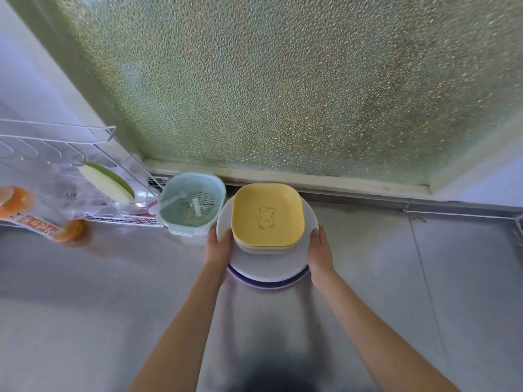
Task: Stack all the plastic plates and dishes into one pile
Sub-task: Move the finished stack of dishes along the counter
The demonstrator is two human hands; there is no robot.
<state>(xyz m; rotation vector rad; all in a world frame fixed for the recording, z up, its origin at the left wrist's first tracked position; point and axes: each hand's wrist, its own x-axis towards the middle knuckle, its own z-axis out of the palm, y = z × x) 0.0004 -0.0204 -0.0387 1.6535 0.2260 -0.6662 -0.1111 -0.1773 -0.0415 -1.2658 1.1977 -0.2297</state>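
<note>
Both hands, left hand (219, 247) and right hand (319, 250), clasp opposite rims of the white round plates (268, 264), which carry a yellow square dish (267, 215) atop pastel ones, on the steel desk (113, 292) beside a pale-blue strainer basket (192, 205).

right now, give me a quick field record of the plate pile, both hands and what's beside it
pile top: yellow square plastic dish with a bear outline, on a few more pastel square dishes
pile base: white round plastic plate, purple rim showing under it
left hand: gripping the round plate's left edge
right hand: gripping its right edge
surface: grey metal counter
left of pile: pale blue plastic strainer basket, close beside the plate
far left: white wire dish rack
loose dishes elsewhere: none visible
</note>
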